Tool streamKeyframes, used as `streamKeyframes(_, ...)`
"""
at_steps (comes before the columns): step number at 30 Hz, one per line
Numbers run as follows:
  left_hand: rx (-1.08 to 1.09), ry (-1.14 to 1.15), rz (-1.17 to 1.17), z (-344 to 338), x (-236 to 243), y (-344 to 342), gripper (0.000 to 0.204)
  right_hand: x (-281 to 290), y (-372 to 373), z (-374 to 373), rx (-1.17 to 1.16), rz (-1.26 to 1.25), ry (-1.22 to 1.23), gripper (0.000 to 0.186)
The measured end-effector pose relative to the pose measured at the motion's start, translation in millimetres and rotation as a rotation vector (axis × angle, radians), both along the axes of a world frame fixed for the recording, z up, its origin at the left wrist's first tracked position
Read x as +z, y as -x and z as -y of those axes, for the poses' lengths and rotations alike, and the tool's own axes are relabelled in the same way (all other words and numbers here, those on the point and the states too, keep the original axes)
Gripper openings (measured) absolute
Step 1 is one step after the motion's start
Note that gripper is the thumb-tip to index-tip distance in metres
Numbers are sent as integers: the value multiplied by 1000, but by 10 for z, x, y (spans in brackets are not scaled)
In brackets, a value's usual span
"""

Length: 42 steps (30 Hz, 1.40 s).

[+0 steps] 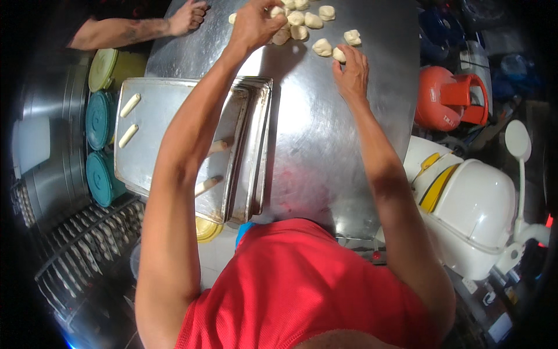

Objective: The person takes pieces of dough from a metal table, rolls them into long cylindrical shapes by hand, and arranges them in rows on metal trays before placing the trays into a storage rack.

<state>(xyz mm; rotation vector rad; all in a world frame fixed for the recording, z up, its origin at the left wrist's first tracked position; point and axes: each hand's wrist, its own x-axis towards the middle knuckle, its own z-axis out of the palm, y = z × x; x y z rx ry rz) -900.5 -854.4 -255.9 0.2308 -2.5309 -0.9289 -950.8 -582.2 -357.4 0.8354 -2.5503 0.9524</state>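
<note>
Small pale dough lumps (313, 21) lie grouped at the far end of a steel table (308, 134). My left hand (258, 23) reaches into the group at the top, its fingers closed on a dough lump (278, 13). Lower and to the right, my right hand (351, 72) has its fingers round another dough lump (339, 54). On the left, stacked metal trays (163, 93) hold several dough rolls (129, 106), some partly behind my left forearm.
Another person's hand (187, 18) rests at the top left table edge. Lidded tubs (100, 116) line the left side, above metal racks (96, 244). A red gas cylinder (436, 104) and a white machine (476, 209) with a yellow band stand at the right.
</note>
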Motion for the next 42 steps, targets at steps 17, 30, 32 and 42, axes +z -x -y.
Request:
streamKeyframes(17, -452, -115, 528, -2234, -214, -2656, 18, 913, -2545, -2433, -159, 444, -356, 44)
streamKeyframes(30, -479, 360, 119, -2672, -397, -2135, 42, 430, -1858, -1796, 65, 57, -454, 50)
streamKeyframes(32, -449, 389, 124, -2707, -437, -2080, 41, 424, -1810, -1829, 107, 19, -332, 49)
streamKeyframes(42, -391, 496, 195, -2941, -543, -1947, 37, 395, -1836, -2026, 195, -97, -311, 43)
